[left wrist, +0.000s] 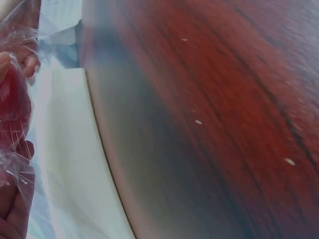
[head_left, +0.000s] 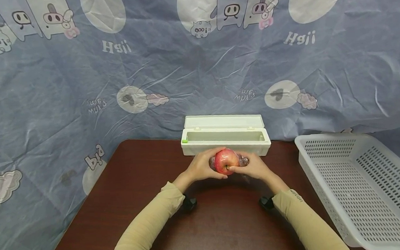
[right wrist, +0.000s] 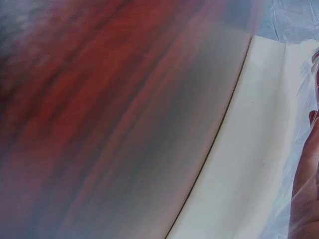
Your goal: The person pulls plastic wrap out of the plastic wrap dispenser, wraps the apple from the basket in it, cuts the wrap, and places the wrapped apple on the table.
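A red apple [head_left: 226,162] is held above the table, in front of the long white box [head_left: 226,146]. From its left side my left hand [head_left: 203,166] grips it, and my right hand [head_left: 254,168] grips it from the right, thumb across the front near the stem. Clear plastic film [left wrist: 17,162] covers the apple and bunches out at both sides. In the left wrist view the apple [left wrist: 14,97] shows at the left edge under the shiny film. The right wrist view catches only part of the right hand [right wrist: 306,184] beside loose film. Fingers behind the apple are hidden.
The white box has its lid [head_left: 223,121] raised, with a small green piece [head_left: 185,141] at its left end. A white perforated basket [head_left: 315,182] stands on the right. Beneath is a dark red-brown table [head_left: 211,232]; a patterned grey-blue cloth [head_left: 189,71] hangs behind.
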The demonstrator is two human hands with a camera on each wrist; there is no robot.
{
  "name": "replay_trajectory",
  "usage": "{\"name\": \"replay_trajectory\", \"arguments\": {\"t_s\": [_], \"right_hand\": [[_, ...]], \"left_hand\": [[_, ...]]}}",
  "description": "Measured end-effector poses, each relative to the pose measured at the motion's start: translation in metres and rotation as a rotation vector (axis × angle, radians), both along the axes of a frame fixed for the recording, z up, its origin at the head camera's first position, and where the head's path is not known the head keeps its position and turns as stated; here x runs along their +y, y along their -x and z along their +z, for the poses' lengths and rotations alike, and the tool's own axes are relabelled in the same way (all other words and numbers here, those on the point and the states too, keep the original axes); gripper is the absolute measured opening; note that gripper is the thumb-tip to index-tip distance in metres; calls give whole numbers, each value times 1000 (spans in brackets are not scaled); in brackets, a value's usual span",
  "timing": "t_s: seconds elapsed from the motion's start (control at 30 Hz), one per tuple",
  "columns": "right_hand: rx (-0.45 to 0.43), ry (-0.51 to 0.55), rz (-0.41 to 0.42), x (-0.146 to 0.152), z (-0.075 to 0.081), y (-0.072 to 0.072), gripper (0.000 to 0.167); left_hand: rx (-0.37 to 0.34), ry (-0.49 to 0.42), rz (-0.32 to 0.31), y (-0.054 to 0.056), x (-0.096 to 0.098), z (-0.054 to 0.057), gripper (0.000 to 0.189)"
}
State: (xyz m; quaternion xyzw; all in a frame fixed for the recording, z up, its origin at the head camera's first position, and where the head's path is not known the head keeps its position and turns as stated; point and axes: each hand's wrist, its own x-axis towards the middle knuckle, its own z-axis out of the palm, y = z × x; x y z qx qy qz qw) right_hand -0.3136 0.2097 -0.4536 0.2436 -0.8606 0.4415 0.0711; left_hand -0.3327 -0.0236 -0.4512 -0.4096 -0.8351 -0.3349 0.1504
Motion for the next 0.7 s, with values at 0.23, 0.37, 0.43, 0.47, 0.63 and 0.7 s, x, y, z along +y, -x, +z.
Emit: {"name": "replay_trajectory", "arguments": {"t_s": [0.23,0.37,0.43,0.47,0.63,0.7], "right_hand": [[-20,23,3,2,-6,-2,42],[-25,50,-4,0,-3,-6,41],[-22,46,-17,-2,6,-12,42],[-11,45,-20,-1,6,-13,43],[12,28,-24,0,8,-13,47],[18,30,-25,1,3,-10,48]], "left_hand": [[-32,9,14,0,0,-3,92],[-69,-3,27,0,-1,-3,90],[-91,-14,21,0,-1,-3,89],[-102,-15,20,-1,-1,-2,88],[-136,-19,28,-5,0,-2,87],[-134,-22,32,-5,0,-3,86]]}}
